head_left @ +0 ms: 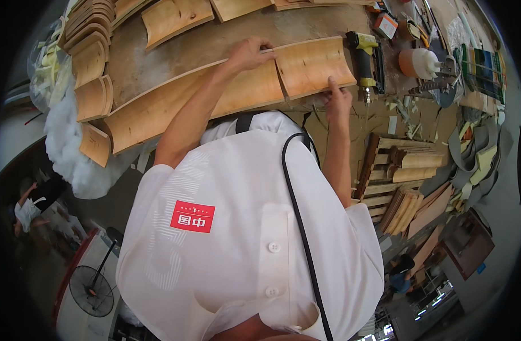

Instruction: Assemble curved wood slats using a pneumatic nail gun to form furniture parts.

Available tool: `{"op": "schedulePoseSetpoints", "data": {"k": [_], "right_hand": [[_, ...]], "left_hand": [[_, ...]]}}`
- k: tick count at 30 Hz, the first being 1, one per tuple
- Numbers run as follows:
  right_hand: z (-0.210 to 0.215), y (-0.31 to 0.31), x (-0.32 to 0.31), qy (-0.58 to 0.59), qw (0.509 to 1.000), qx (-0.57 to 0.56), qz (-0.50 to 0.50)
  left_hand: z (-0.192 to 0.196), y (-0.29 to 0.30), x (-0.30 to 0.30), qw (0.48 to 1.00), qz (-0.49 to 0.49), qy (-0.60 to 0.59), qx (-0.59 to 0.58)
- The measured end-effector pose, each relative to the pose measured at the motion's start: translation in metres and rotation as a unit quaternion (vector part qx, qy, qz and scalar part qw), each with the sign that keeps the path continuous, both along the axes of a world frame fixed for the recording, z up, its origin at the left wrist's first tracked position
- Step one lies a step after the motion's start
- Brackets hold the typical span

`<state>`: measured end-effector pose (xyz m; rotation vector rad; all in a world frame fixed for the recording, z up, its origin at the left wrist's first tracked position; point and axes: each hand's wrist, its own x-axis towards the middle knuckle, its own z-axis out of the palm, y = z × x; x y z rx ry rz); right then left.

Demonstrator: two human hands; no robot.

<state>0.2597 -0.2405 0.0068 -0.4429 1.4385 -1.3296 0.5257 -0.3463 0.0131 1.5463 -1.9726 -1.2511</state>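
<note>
A long curved plywood panel [243,88] lies along the near side of the workbench, and a shorter curved plywood panel [314,62] butts against its right end, with a narrow dark seam between them. At the far edge of that seam, my left hand [250,54] has its fingers closed over the rim where the two panels meet. My right hand [337,102] grips the near edge of the shorter panel close to its right corner, thumb on top and fingers partly hidden below. Just right of the shorter panel lies a yellow-green and black nail gun [362,59].
Stacked curved plywood pieces [90,51] stand at the bench's left, beside white stuffing [73,148]. More curved panels [178,20] lie at the back. A glue bottle [419,62] rests on its side at the right. Below stands a wooden pallet [379,170] with panels.
</note>
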Motion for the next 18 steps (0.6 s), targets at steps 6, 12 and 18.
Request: {"op": "schedulePoseSetpoints", "data": {"k": [6, 12, 18], "right_hand": [[0.007, 0.017, 0.041, -0.011, 0.995, 0.077, 0.059], [0.013, 0.025, 0.049, 0.001, 0.996, 0.068, 0.053], [0.015, 0.030, 0.044, 0.009, 0.996, 0.075, 0.058]], "left_hand": [[0.002, 0.001, -0.004, 0.999, -0.023, -0.018, -0.015], [0.000, 0.003, -0.003, 0.998, -0.014, -0.058, -0.001], [-0.012, 0.001, -0.006, 0.999, -0.009, -0.045, -0.007]]}}
